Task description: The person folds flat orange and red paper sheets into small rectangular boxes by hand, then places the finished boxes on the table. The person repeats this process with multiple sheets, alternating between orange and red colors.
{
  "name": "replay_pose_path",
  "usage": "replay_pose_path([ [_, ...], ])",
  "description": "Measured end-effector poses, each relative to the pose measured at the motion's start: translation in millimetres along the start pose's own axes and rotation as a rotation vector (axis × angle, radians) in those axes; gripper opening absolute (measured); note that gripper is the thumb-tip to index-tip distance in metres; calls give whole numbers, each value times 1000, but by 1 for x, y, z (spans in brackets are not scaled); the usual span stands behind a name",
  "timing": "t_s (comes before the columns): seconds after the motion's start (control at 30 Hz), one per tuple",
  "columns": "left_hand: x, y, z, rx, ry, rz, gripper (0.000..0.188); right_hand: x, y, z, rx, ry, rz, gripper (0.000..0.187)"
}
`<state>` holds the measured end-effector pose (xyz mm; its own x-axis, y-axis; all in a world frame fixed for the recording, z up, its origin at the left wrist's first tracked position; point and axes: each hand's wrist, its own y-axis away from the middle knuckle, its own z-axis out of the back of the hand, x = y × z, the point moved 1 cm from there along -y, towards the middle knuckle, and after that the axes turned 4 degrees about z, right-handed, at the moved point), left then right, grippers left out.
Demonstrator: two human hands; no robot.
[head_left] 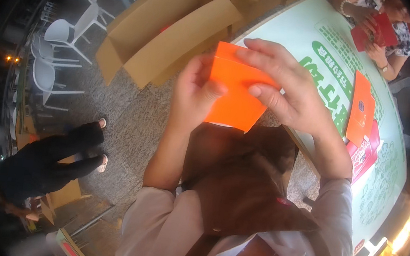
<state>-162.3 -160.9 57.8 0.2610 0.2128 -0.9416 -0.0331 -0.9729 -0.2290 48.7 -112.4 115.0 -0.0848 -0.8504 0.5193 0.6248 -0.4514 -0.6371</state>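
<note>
An orange folded-paper packet (239, 90) is held up in front of my brown apron. It has a crease near its top and a pale edge along the bottom. My left hand (194, 87) grips its left side, thumb on the front and fingers curled at the edge. My right hand (289, 87) closes over its upper right, with fingers across the face and the thumb pressing lower down. What lies behind the packet is hidden. To the right, a flat orange packet (361, 110) with a dark round mark lies on some red packets (364, 154).
A white and green printed table (375, 196) stands at my right. Across it, another person's hands (370, 33) hold a red packet. Ahead on the left are open cardboard boxes (150, 35). White chairs (58, 30) line the far left; a person in black (57, 152) stands nearby.
</note>
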Motion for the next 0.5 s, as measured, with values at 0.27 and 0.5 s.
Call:
replay_pose_path([
  [0.27,-4,-12,-1,-67,97,-100,77,-3,2,-10,-264,-320,-111,46],
  [0.5,4,-10,1,-126,79,-111,77,-4,2,-11,-213,-218,-117,41],
])
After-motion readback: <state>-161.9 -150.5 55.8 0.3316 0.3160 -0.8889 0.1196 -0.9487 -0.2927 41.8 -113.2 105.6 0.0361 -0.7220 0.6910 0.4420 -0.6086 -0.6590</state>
